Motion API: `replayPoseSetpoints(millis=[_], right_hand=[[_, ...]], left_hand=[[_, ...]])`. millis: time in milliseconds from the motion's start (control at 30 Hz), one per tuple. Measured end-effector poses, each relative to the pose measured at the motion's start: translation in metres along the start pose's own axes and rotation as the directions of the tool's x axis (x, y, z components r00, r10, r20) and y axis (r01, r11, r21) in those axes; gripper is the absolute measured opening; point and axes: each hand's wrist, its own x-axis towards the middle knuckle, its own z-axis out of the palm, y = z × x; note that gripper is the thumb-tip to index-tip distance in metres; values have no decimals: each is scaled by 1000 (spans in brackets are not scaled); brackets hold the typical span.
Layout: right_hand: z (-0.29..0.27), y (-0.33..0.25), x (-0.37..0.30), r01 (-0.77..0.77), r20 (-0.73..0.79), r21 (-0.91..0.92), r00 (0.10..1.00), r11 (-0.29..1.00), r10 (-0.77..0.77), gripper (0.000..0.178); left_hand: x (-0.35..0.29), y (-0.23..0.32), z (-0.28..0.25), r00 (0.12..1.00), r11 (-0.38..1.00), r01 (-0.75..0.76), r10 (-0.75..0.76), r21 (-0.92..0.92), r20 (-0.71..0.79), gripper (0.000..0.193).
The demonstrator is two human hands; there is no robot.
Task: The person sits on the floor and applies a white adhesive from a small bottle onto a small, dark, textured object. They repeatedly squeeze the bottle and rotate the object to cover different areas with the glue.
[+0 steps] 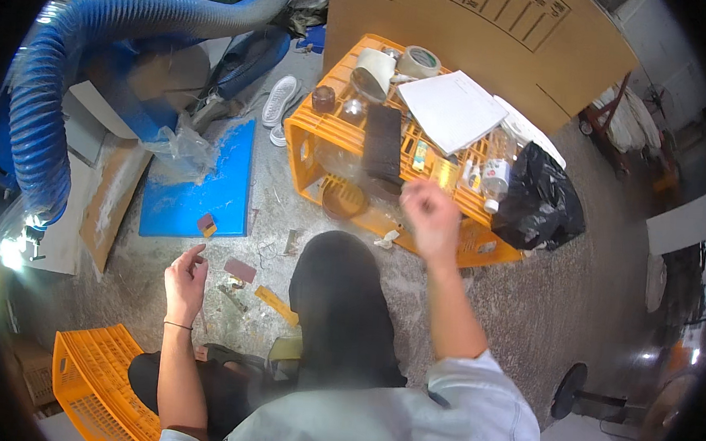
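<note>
My left hand (185, 285) hovers over the floor at the left with its fingers partly stretched and nothing visible in it. Nearest to it are a reddish-brown flat piece (240, 270) and a small red-and-yellow piece (206, 225) on a blue board (195, 203). My right hand (431, 221), slightly blurred, is raised by the near side of an orange plastic crate (303, 149). Its fingers are curled together; anything between them is hidden. On the crate sit a dark rectangular block (384, 141), white sheets (453, 109), a clear bottle (497, 169) and a tape roll (418, 61).
A black plastic bag (538, 199) hangs at the crate's right end. A ribbed blue hose (40, 112) curves along the left. A large cardboard sheet (493, 43) stands behind the crate. A yellow strip (276, 305) lies on the floor; another orange crate (104, 383) is lower left.
</note>
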Motion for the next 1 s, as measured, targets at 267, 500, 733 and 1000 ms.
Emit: replayPoseSetpoints(millis=[267, 500, 733, 1000], right_hand=[[-7, 36, -124, -429, 148, 129, 900, 894, 410, 10], [14, -23, -102, -272, 174, 265, 957, 925, 231, 33], [84, -131, -95, -73, 355, 361, 933, 930, -64, 24], [178, -176, -120, 15, 795, 185, 585, 983, -158, 27]], left_hand=[[-31, 18, -21, 959, 942, -280, 285, 184, 0, 80], [-111, -4, -78, 883, 952, -271, 304, 141, -358, 56], [-267, -147, -131, 575, 966, 222, -18, 134, -818, 50], [-403, -312, -165, 326, 571, 821, -493, -17, -806, 52]])
